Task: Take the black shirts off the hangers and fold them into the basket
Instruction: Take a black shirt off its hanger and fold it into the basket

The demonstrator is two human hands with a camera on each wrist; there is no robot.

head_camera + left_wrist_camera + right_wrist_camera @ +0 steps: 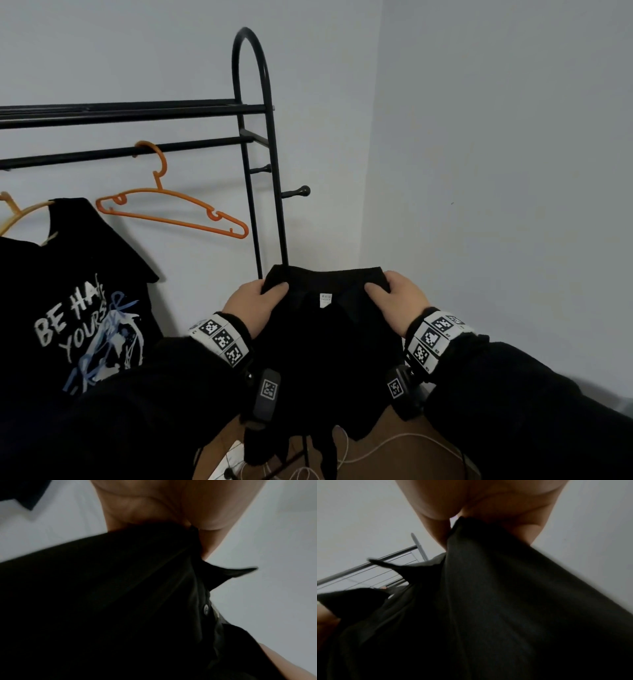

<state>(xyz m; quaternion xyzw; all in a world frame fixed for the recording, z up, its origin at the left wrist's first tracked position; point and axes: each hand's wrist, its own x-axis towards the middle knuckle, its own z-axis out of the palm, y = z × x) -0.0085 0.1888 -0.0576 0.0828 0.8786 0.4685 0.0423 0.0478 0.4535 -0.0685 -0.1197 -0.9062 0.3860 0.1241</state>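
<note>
The left hand (253,303) and the right hand (399,301) hold one black shirt (329,342) up in front of the person, each hand at one shoulder of it. On both hands the thumb lies on the near side of the cloth and the fingers (388,275) curl over the top edge, so the cloth is pinched between them. The wrist views show the same: the left hand (154,504) and the right hand (479,503) are closed on the fabric. The shirt hangs down freely between the arms; a white label (326,299) is at its collar, and a button (205,609) shows on the front.

Behind, a black rack (253,137) stands at the wall. An empty orange hanger (171,209) hangs on its rail. At the left, a printed shirt (75,308) with white letters hangs on another hanger (20,216). The basket is not in view.
</note>
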